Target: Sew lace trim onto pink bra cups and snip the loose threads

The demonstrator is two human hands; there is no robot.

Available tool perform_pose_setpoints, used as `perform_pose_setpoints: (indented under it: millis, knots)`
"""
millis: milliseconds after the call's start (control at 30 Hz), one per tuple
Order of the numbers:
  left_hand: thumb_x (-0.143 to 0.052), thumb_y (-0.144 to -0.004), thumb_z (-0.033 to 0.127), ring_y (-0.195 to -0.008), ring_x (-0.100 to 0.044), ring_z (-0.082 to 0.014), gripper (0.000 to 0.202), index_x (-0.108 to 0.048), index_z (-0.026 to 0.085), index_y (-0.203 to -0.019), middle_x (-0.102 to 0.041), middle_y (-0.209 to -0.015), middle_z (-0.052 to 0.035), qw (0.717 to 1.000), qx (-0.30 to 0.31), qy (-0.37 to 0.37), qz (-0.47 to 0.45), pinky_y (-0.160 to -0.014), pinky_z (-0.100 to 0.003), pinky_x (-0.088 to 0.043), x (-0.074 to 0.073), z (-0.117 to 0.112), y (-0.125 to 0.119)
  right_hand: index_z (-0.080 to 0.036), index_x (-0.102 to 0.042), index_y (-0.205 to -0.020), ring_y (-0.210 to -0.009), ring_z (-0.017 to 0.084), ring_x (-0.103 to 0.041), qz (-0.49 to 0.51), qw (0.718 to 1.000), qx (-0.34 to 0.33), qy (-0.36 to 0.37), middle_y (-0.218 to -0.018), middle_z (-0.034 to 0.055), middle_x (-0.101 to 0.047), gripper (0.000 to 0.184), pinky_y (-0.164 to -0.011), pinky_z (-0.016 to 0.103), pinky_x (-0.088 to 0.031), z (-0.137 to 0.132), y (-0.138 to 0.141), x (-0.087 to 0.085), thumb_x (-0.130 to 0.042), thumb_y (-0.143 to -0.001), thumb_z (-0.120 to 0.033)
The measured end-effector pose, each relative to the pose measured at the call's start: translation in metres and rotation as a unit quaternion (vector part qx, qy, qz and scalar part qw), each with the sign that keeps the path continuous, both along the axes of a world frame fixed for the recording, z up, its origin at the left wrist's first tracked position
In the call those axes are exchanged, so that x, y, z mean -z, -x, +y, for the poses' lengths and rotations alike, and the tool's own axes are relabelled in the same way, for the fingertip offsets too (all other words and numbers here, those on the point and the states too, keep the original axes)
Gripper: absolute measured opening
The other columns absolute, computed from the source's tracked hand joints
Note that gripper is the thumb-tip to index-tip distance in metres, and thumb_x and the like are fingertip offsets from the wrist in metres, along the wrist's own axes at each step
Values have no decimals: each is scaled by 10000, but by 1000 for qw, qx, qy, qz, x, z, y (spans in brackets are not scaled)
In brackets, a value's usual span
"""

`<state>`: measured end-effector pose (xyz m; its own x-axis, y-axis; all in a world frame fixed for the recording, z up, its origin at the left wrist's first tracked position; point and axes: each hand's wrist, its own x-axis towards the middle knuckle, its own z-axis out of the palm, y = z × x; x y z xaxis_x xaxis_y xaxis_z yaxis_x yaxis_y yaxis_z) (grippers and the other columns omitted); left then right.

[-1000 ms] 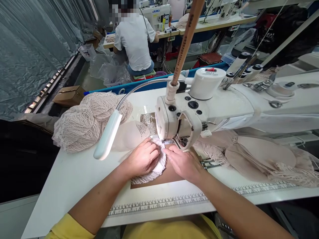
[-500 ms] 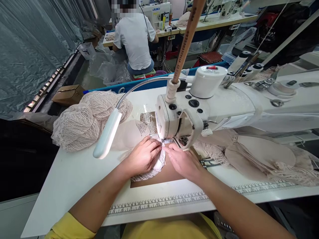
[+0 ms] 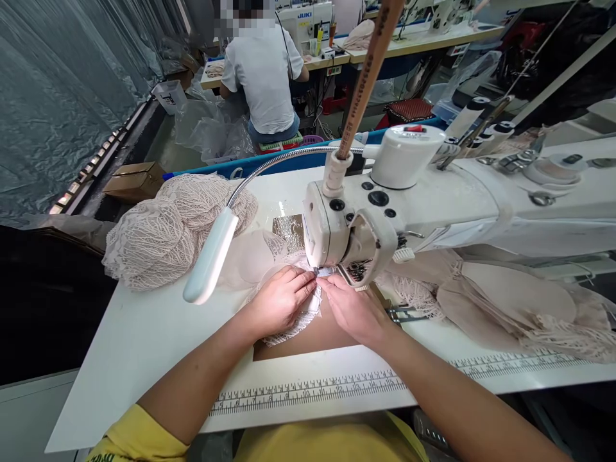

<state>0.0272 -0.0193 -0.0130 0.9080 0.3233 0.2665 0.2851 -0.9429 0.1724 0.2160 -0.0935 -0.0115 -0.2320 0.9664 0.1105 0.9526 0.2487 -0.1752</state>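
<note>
A pale lace fabric piece point(image 3: 301, 324) lies under the head of a white sewing machine point(image 3: 332, 221), its edge running to the presser foot point(image 3: 317, 271). My left hand point(image 3: 282, 298) rests on the lace with fingers bent, pinching its edge just in front of the foot. From the other side, my right hand point(image 3: 349, 305) holds the same edge, fingertips together and almost meeting the left ones. The needle is too small to make out. Part of the lace is hidden beneath my left hand.
Bundled lace point(image 3: 149, 244) sits at the table's left. Above the work hangs a gooseneck lamp point(image 3: 210, 256). More beige fabric pieces point(image 3: 510, 295) lie at right, and a printed ruler point(image 3: 308, 401) runs along the front edge. A person point(image 3: 262, 77) sits at another machine beyond.
Both hands have moved slightly forward toward the presser foot, and the lace between them has shifted with them. The whole view has drifted a little.
</note>
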Motion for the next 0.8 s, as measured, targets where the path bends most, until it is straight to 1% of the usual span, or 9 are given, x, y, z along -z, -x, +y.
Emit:
perform_pose_setpoints:
  millis: [233, 400, 500, 667, 800]
  knots:
    - [-458, -915, 135, -1099, -533, -279, 325, -561, 65, -1215, -617, -1221, -159, 1000, 3, -12, -6, -884, -418, -495, 0, 3, 1, -179, -636, -1219, -837, 177, -619, 13, 1000, -4, 8, -1194, 90, -644, 397, -660, 259, -475, 0, -1, 0, -432, -886, -108]
    - [-452, -909, 128, -1076, -537, -266, 363, -537, 81, -1259, -607, -1255, -140, 1000, -3, 0, -9, -877, -411, -493, 2, 5, 2, -188, -638, -1215, -841, 176, -631, 20, 1000, -7, 4, -1253, 77, -622, 416, -675, 256, -497, -1, -3, 1, -417, -877, -93]
    - [-444, -905, 133, -1073, -533, -272, 367, -548, 84, -1254, -599, -1275, -132, 1000, -9, 8, -3, -876, -422, -484, 0, 6, 2, -194, -630, -1230, -840, 175, -641, 26, 1000, -8, 3, -1273, 76, -613, 438, -693, 264, -512, -1, -3, 2, -402, -873, -83]
    - [-442, -926, 207, -1089, -524, -286, 374, -553, 91, -1264, -612, -1252, -133, 999, -31, 14, 6, -889, -425, -466, -5, 8, 2, -209, -608, -1267, -844, 180, -644, 24, 1000, -10, -15, -1221, 78, -645, 457, -711, 277, -514, -1, -3, 5, -403, -876, -91]
    - [-425, -941, 259, -1111, -515, -299, 396, -553, 92, -1276, -601, -1259, -151, 999, -46, 11, 20, -911, -443, -451, -6, 8, 3, -210, -619, -1257, -848, 177, -639, 16, 1000, -5, -25, -1193, 79, -659, 440, -705, 262, -500, 1, -2, 5, -413, -884, -102]
